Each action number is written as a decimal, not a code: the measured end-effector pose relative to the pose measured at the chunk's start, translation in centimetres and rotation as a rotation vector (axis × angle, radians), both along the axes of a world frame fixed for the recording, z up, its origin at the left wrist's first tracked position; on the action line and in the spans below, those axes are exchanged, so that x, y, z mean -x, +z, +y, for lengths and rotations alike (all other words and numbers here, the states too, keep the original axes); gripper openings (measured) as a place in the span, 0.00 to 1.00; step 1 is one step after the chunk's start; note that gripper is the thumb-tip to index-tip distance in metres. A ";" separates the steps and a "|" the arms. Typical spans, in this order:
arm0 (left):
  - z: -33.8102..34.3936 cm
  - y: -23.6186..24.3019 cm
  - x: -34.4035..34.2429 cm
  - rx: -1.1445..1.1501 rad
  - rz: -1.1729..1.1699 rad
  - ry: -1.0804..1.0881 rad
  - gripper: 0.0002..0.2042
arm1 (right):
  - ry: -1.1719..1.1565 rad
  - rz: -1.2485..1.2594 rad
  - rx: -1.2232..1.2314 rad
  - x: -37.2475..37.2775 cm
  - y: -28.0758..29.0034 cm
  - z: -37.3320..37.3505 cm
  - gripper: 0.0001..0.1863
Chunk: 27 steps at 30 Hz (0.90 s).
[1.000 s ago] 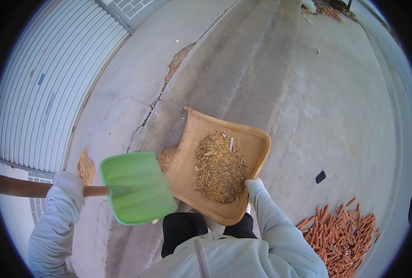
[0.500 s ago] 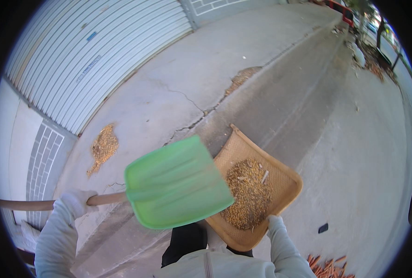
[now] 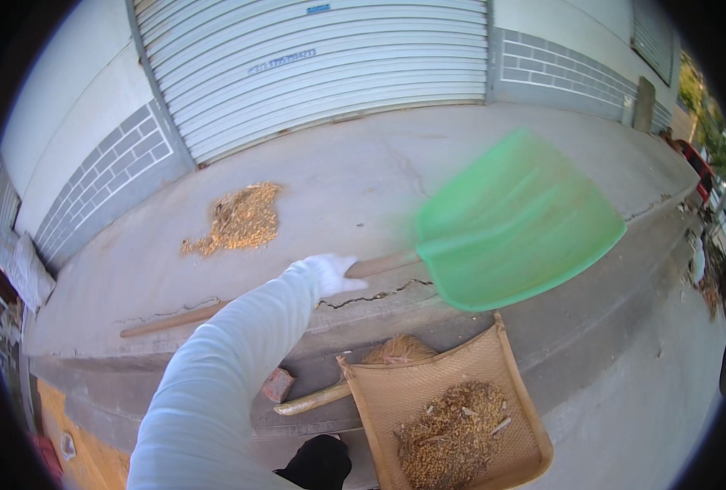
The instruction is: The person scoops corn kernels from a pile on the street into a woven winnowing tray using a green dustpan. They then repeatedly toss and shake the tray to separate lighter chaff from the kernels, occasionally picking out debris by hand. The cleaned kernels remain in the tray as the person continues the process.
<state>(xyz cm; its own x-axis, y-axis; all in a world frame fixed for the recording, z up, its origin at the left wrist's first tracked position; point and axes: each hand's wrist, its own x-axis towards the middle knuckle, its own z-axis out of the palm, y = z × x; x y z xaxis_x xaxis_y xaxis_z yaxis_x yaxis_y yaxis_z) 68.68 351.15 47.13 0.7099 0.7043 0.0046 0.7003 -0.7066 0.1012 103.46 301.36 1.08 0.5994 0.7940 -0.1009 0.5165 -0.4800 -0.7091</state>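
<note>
My left hand (image 3: 332,275) in a white glove grips the wooden handle of a green shovel (image 3: 518,220), whose wide blade is raised and blurred at the right of centre. Below the blade, a woven tan scoop tray (image 3: 526,425) holds a heap of yellow grain with bits of debris (image 3: 453,433). My right hand is out of view, so whether it still holds the tray cannot be seen. Part of the handle passes behind my left forearm.
A grain patch (image 3: 244,212) lies on the cracked concrete platform before a roller shutter (image 3: 314,82). Below the platform's edge are a reddish block (image 3: 278,384) and a pale stick (image 3: 306,402). Sacks (image 3: 28,278) lean at the left wall; debris (image 3: 698,269) lies along the right.
The view has swung left toward the shutter. My left hand has carried the shovel up and rightward, away from the tray, which now sits lower in view. My right hand has left the picture.
</note>
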 end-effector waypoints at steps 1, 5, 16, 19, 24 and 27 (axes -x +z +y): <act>1.3 0.5 0.1 0.006 0.013 0.026 0.39 | 0.043 -0.013 0.003 0.5 0.5 1.7 0.16; 6.9 1.9 -3.1 0.009 0.043 0.009 0.38 | 0.064 -0.048 0.017 2.1 1.6 2.2 0.16; 17.0 -3.4 -6.0 -0.309 0.098 0.330 0.29 | -0.133 -0.057 0.180 11.9 0.5 -12.0 0.19; 12.0 -7.5 -3.8 -0.491 -0.248 0.244 0.29 | -0.235 0.047 0.316 12.1 0.3 -11.7 0.21; -13.0 -22.5 0.3 0.004 -0.810 0.158 0.37 | -0.259 0.111 0.312 11.6 -0.5 -12.5 0.15; -28.2 -34.1 2.3 0.785 -0.589 0.742 0.53 | -0.190 0.148 0.335 11.4 0.0 -12.1 0.18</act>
<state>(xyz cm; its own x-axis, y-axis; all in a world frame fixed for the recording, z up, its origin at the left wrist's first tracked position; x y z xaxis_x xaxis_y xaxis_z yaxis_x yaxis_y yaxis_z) 66.41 322.94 13.03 0.1692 0.8927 -0.4177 0.6103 0.2379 0.7556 92.07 289.30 1.03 0.6915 0.5794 -0.4314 0.3005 -0.7738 -0.5576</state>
